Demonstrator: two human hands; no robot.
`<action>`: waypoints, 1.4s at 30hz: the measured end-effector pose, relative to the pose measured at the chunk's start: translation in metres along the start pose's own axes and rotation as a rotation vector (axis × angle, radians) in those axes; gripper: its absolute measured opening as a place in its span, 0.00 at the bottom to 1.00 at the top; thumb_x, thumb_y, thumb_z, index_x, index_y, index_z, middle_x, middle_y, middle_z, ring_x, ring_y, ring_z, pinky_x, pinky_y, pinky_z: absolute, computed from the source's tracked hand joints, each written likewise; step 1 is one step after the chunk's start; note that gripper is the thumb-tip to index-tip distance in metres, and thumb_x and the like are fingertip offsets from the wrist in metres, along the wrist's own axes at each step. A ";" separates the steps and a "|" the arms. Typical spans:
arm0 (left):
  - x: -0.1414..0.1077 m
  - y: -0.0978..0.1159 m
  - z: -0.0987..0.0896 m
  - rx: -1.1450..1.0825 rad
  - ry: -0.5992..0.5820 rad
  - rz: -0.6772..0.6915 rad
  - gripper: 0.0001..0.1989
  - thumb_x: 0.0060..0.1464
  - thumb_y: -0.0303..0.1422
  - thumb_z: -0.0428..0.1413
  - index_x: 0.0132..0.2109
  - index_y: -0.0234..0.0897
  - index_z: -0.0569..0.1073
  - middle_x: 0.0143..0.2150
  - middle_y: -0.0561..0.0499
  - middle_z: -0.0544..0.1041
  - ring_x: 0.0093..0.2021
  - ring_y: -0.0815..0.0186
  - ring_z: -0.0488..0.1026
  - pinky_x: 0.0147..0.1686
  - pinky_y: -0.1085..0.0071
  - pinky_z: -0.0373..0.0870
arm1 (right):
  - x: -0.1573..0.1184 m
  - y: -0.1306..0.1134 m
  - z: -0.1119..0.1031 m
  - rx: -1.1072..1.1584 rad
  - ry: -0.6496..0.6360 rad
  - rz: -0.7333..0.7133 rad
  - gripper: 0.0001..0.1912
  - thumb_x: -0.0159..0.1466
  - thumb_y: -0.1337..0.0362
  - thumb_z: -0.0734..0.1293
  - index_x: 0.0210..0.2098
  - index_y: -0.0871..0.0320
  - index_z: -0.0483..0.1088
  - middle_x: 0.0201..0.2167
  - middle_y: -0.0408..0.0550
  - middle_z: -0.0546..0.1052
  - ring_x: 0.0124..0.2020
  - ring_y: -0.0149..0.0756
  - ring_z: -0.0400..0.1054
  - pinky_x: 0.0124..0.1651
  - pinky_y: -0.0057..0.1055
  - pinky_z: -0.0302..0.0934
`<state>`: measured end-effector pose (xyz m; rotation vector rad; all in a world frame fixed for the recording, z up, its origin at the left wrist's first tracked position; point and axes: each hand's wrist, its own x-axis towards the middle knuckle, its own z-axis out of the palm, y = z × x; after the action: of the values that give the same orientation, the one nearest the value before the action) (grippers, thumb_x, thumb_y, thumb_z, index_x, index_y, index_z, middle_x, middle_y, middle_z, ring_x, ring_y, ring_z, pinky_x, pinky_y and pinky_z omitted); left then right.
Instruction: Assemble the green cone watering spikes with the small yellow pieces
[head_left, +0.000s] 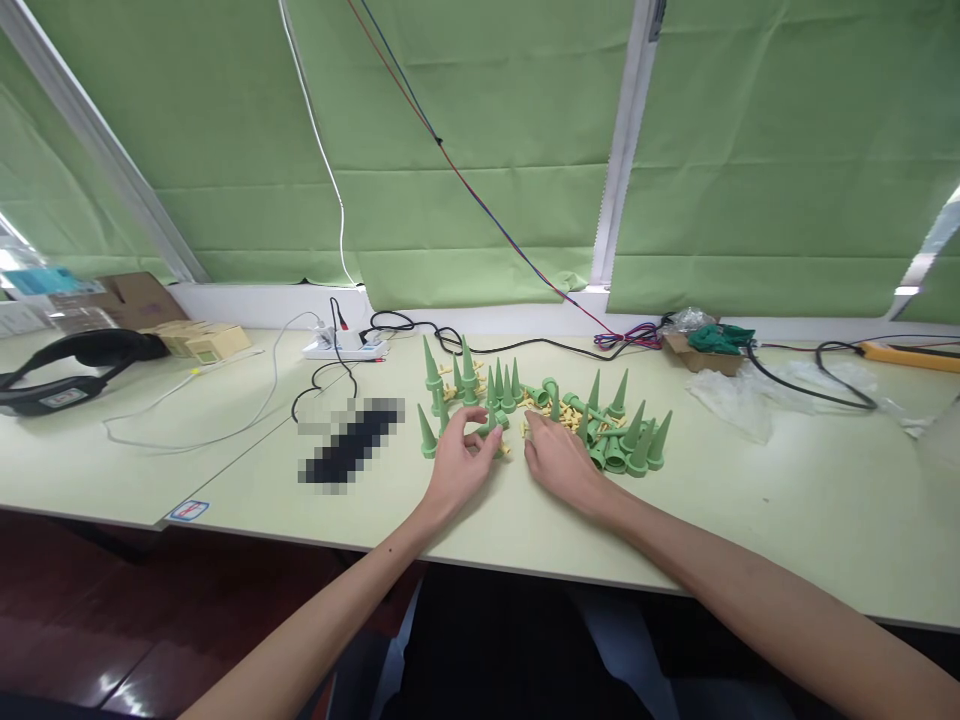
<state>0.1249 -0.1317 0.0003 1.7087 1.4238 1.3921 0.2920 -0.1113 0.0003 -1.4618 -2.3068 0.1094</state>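
Observation:
Several green cones stand on the pale table, some in a group (466, 370) at the left and others (636, 425) at the right. Small yellow pieces (581, 418) lie heaped between the cones, with more green cones tipped on their sides. My left hand (461, 460) has its fingers curled around a green cone, which lies tilted with a small yellow piece at its end. The fingertips of my right hand (561, 462) are together at the near left edge of the yellow heap; what they hold, if anything, is hidden.
A blurred black object (352, 445) lies left of my left hand. Farther left are a headset (67, 390) and small boxes (214, 342). A power strip (345, 348) and cables run along the back. An open box (705, 355) and plastic bags (739, 400) are at the right.

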 end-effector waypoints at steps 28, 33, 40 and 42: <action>-0.002 -0.001 -0.002 0.057 0.156 0.005 0.07 0.48 0.26 0.53 0.35 0.38 0.61 0.31 0.57 0.64 0.23 0.75 0.63 0.22 0.76 0.57 | -0.006 -0.019 -0.008 -0.529 -0.124 -0.082 0.21 0.64 0.80 0.56 0.55 0.72 0.65 0.46 0.70 0.74 0.33 0.40 0.77 0.29 0.29 0.69; -0.002 -0.001 -0.003 0.075 0.152 0.004 0.08 0.48 0.26 0.52 0.36 0.39 0.62 0.31 0.57 0.64 0.23 0.76 0.63 0.23 0.77 0.58 | 0.001 -0.013 -0.010 -0.500 -0.136 -0.128 0.18 0.63 0.81 0.57 0.50 0.70 0.67 0.38 0.61 0.76 0.34 0.42 0.76 0.30 0.30 0.68; -0.002 -0.002 -0.003 0.078 0.134 0.012 0.08 0.49 0.27 0.53 0.38 0.38 0.64 0.33 0.57 0.65 0.21 0.77 0.61 0.22 0.77 0.58 | 0.004 -0.016 -0.016 -0.468 -0.145 -0.138 0.16 0.63 0.81 0.56 0.46 0.66 0.68 0.40 0.59 0.74 0.32 0.42 0.75 0.28 0.31 0.65; -0.002 -0.003 -0.003 0.089 0.135 0.014 0.08 0.49 0.26 0.52 0.38 0.38 0.64 0.34 0.56 0.66 0.21 0.77 0.61 0.23 0.76 0.60 | 0.004 -0.017 -0.017 -0.444 -0.130 -0.099 0.16 0.64 0.80 0.56 0.46 0.65 0.68 0.42 0.58 0.73 0.30 0.39 0.74 0.28 0.30 0.64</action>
<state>0.1210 -0.1330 -0.0020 1.7102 1.5709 1.4977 0.2827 -0.1179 0.0211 -1.5741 -2.6213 -0.3689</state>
